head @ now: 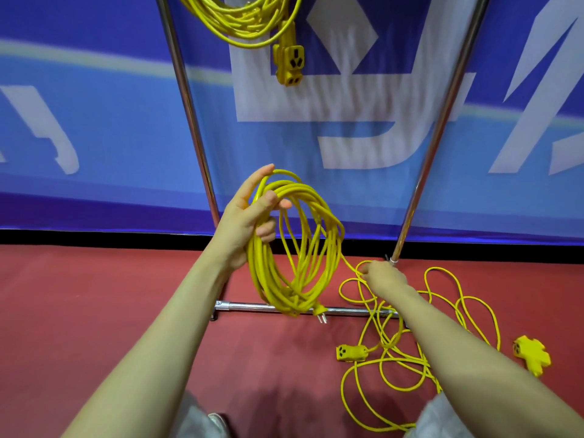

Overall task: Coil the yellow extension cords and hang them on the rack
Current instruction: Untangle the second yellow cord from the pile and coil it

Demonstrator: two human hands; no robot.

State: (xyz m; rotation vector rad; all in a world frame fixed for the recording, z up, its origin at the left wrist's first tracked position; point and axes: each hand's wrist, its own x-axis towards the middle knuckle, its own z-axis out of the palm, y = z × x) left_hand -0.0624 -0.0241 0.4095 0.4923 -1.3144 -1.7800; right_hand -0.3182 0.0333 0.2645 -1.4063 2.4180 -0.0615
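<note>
- The left hand (pixel 249 216) was held up in front of the rack and grasped the coil (pixel 262 273) at its top. The thumb and the lower fingers were curled round the bundle, and the index finger was stretched along the upper loop.
- The coil hung from this hand in many loops. Its plug (pixel 319 313) hung at the bottom, in front of the low bar of the rack.
- The right hand (pixel 384 275) was lower and more to the right, near the floor. Its fingers were closed on one strand that ran from the coil down to it.
- Beyond this hand the loose cord (pixel 393 339) lay in a tangle on the red floor (pixel 94 327), partly under the right forearm.
- A socket (pixel 350 353) lay at the left side of the tangle, and a socket block (pixel 532 354) lay at its right side.
- The rack (pixel 189 105) had two shiny poles, with the low bar between them.
- A hung coil (pixel 240 23) was at the top between the poles, with its own socket dangling below it.
- A blue banner (pixel 94 121) with white shapes stood behind the rack.
</note>
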